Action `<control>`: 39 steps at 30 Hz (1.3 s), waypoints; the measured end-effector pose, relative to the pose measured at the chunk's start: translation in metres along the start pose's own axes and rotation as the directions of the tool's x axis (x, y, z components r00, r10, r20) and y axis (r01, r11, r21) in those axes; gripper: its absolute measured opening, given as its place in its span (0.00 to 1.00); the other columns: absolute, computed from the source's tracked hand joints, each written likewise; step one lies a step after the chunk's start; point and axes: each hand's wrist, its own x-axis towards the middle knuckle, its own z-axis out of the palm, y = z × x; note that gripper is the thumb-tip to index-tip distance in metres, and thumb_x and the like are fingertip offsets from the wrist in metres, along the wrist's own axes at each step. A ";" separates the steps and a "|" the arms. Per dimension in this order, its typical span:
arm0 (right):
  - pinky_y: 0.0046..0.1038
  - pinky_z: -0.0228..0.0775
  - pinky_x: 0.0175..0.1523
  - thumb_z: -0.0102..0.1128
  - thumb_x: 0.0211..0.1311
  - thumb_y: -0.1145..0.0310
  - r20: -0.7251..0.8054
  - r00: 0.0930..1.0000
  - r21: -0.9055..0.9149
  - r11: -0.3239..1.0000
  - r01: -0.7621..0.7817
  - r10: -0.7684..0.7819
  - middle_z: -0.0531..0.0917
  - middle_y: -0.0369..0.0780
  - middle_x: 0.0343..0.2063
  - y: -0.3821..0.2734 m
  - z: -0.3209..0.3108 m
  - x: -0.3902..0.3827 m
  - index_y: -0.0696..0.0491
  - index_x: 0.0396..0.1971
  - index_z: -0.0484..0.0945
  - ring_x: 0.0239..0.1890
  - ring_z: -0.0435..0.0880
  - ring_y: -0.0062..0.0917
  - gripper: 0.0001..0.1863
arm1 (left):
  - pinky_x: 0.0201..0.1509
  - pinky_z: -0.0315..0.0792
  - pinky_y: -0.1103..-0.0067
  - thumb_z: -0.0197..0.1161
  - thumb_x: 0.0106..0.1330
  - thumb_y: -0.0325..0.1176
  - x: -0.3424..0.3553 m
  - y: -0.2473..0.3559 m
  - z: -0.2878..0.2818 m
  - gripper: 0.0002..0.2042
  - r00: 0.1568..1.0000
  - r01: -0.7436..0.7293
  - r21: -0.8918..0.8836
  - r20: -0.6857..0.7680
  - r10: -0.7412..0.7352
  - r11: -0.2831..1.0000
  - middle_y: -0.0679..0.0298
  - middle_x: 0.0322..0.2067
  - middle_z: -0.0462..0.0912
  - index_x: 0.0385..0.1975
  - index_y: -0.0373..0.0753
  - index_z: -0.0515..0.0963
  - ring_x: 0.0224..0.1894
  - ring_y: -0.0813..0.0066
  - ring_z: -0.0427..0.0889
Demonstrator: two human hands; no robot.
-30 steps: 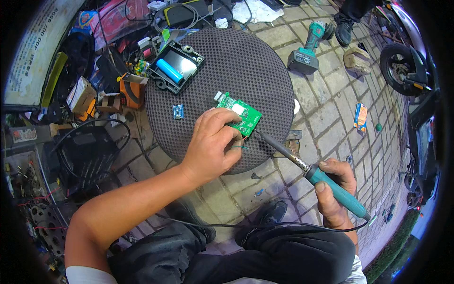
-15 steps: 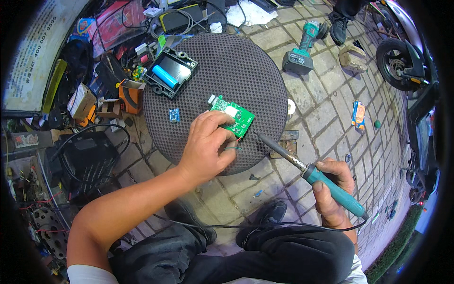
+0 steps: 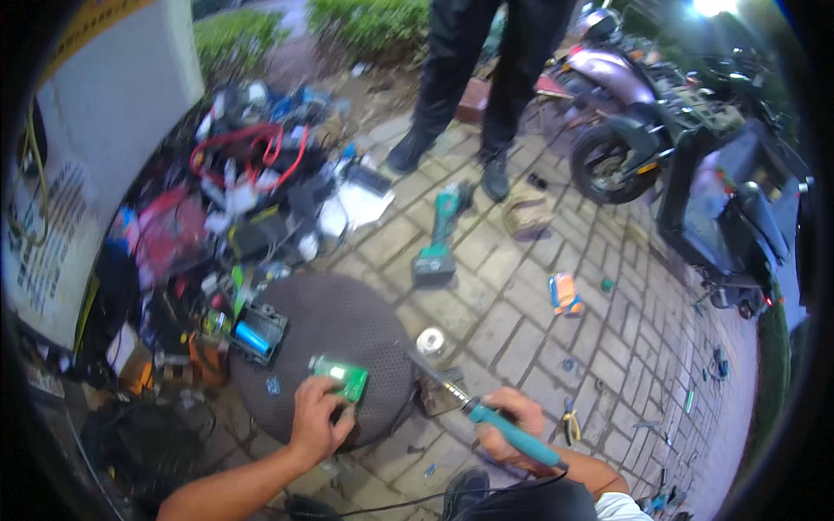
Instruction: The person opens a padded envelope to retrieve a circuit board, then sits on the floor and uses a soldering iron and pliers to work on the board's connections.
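Brick paving (image 3: 495, 317) borders the round stool (image 3: 339, 308) bearing a green circuit board (image 3: 354, 382), left hand (image 3: 314, 421) touching its near edge, pinch unclear, right hand (image 3: 521, 410) clamped on soldering iron (image 3: 479, 411); board's likely light, stiff, fragile, so grip edges.

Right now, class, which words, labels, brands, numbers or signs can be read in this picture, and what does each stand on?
Nothing reads clearly enough to quote.
White panel: rows of dark print, too blurred.
Yellow strip along its top: dark characters, too blurred.
Orange-and-blue packet: any print is too small.
Green circuit board at the left hand: any marking is too small and blurred.
Soldering iron: none discernible.
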 end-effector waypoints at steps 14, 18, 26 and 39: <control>0.28 0.68 0.30 0.72 0.45 0.65 0.205 0.884 -0.193 0.868 0.457 -0.420 0.78 0.39 0.28 -0.059 -0.050 0.082 0.51 0.51 0.77 0.26 0.76 0.30 0.28 | 0.56 0.63 0.63 0.64 0.53 0.28 -0.011 0.001 0.000 0.09 1.000 -0.003 0.047 -0.001 0.003 0.999 0.54 0.44 0.74 0.32 0.35 0.75 0.51 0.51 0.70; 0.28 0.68 0.31 0.69 0.48 0.64 0.224 0.828 -0.165 0.817 0.552 -0.514 0.77 0.39 0.28 -0.073 -0.040 0.088 0.52 0.49 0.78 0.26 0.75 0.29 0.25 | 0.57 0.62 0.63 0.64 0.53 0.29 -0.010 0.001 0.002 0.09 1.000 -0.008 0.044 0.013 0.007 0.999 0.55 0.44 0.74 0.33 0.35 0.75 0.51 0.51 0.69; 0.33 0.65 0.29 0.69 0.49 0.63 0.343 0.752 -0.041 0.790 0.611 -0.563 0.77 0.38 0.26 -0.107 0.005 0.092 0.49 0.44 0.79 0.24 0.75 0.32 0.20 | 0.57 0.64 0.59 0.65 0.53 0.32 -0.015 -0.006 0.009 0.12 0.998 -0.044 0.078 -0.045 0.048 0.996 0.49 0.47 0.73 0.35 0.36 0.75 0.51 0.46 0.70; 0.30 0.70 0.36 0.64 0.46 0.71 0.400 0.847 -0.074 0.909 0.409 -0.349 0.76 0.41 0.29 -0.078 0.028 0.068 0.48 0.50 0.78 0.30 0.77 0.35 0.25 | 0.56 0.65 0.62 0.66 0.52 0.33 -0.014 -0.009 0.003 0.12 0.998 -0.043 -0.046 -0.037 0.041 0.998 0.49 0.44 0.74 0.34 0.36 0.75 0.50 0.48 0.71</control>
